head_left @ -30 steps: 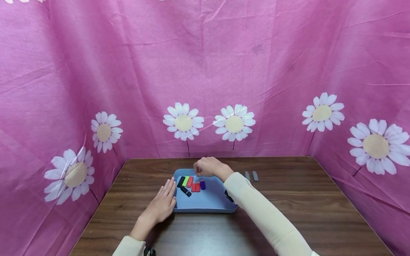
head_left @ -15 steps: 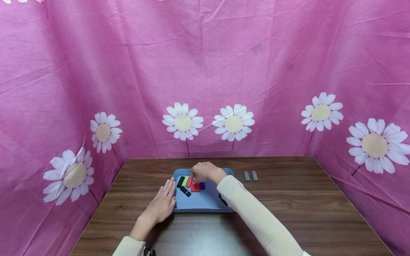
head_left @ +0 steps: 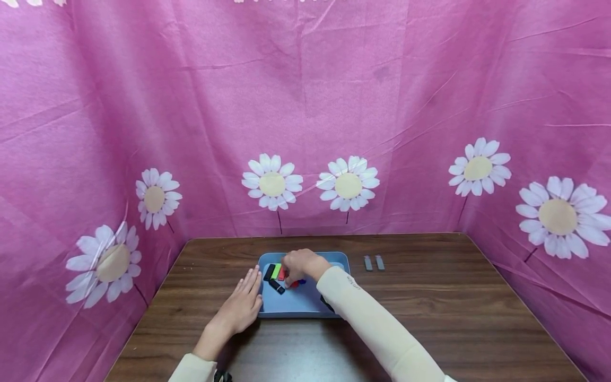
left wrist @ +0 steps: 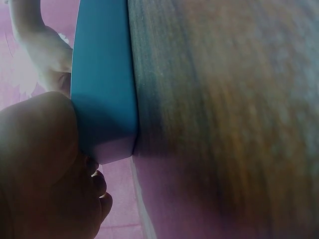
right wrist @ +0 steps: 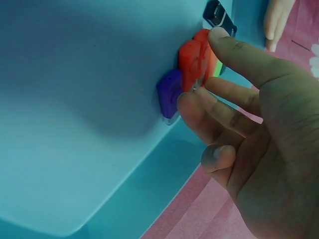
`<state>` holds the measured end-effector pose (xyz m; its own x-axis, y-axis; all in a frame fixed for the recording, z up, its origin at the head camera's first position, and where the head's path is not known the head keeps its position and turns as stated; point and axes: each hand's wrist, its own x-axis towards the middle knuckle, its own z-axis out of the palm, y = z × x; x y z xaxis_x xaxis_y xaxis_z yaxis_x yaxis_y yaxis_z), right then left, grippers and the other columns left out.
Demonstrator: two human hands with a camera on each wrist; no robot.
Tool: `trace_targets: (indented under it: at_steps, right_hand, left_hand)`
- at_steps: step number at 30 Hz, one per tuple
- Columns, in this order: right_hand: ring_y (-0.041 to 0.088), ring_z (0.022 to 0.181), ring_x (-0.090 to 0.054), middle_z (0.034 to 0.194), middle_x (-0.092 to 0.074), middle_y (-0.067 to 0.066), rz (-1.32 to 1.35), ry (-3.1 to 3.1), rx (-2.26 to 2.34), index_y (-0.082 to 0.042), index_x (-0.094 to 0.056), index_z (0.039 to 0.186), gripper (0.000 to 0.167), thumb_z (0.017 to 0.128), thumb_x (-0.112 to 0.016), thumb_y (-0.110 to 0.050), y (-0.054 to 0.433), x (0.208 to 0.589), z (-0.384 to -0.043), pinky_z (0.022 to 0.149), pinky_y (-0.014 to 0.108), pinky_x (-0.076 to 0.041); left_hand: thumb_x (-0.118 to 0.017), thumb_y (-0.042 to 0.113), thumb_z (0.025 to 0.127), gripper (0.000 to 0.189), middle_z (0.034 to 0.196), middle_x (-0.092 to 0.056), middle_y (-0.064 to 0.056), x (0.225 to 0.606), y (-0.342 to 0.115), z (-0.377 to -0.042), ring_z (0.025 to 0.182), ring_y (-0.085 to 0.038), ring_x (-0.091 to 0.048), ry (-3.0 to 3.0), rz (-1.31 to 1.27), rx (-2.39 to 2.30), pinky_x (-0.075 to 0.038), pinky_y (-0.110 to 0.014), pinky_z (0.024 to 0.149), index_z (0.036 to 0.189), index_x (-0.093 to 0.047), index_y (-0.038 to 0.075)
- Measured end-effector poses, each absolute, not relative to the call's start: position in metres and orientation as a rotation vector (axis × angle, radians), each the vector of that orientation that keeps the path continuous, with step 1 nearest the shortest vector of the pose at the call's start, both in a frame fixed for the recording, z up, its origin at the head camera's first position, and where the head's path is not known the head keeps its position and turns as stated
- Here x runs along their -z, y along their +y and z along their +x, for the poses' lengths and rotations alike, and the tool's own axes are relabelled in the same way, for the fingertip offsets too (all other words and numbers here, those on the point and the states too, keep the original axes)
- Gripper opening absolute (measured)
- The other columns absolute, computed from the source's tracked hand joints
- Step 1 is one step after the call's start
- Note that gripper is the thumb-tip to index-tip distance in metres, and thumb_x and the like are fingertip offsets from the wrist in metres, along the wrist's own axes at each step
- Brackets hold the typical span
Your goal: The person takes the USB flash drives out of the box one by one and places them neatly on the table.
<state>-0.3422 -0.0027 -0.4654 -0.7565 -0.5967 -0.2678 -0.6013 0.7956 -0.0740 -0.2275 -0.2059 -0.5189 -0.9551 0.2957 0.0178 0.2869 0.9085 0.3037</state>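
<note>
While our right hand curved its thumb and fingers narrowly round a red stick at nine o'clock from the tray's middle, a purple stick lay at three o'clock from it. Our left hand, fingers straight, touched the tray at nine o'clock; we saw grey sticks beyond, near two.

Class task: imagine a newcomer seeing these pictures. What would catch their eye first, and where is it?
Probably the vivid pink curtain with its large white daisies, rising behind and beside the brown table. Next might come the blue tray on the table, where the right hand is over small coloured sticks and the left hand rests against the tray's left side.
</note>
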Motion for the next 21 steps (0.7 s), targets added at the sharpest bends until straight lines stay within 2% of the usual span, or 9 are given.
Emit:
trace_targets:
  at_steps: [11, 17, 21]
  right_hand:
    - [0.013, 0.095, -0.059, 0.118, -0.07, -0.004, -0.948, 2.736, -0.102, -0.022, -0.066, 0.133, 0.053, 0.091, -0.082, -0.05, -0.0024, 0.4674, -0.3384, 0.102, 0.033, -0.057]
    - [0.013, 0.099, -0.06, 0.126, -0.069, -0.003, -0.942, 2.751, -0.113, -0.021, -0.063, 0.142, 0.067, 0.087, -0.085, -0.055, -0.0005, 0.4701, -0.3376, 0.103, 0.033, -0.057]
    - [0.014, 0.105, -0.061, 0.135, -0.068, -0.001, -0.93, 2.753, -0.112, -0.02, -0.061, 0.147, 0.07, 0.089, -0.084, -0.05, 0.0, 0.473, -0.3381, 0.108, 0.036, -0.056]
  left_hand:
    - [-0.044, 0.024, 0.114, 0.062, 0.179, -0.017, -0.018, 0.5176, -0.2055, -0.2278, 0.166, -0.037, -0.018, 3.041, 0.469, -0.479, -0.022, -0.056, 0.134, 0.166, -0.028, -0.004]
    - [-0.045, 0.024, 0.113, 0.062, 0.178, -0.018, -0.019, 0.5158, -0.2051, -0.2266, 0.166, -0.038, -0.018, 3.035, 0.471, -0.496, -0.023, -0.058, 0.133, 0.166, -0.028, -0.005]
    - [-0.044, 0.024, 0.113, 0.062, 0.178, -0.019, -0.02, 0.516, -0.2049, -0.2261, 0.165, -0.04, -0.019, 3.038, 0.477, -0.495, -0.024, -0.059, 0.133, 0.165, -0.029, -0.005]
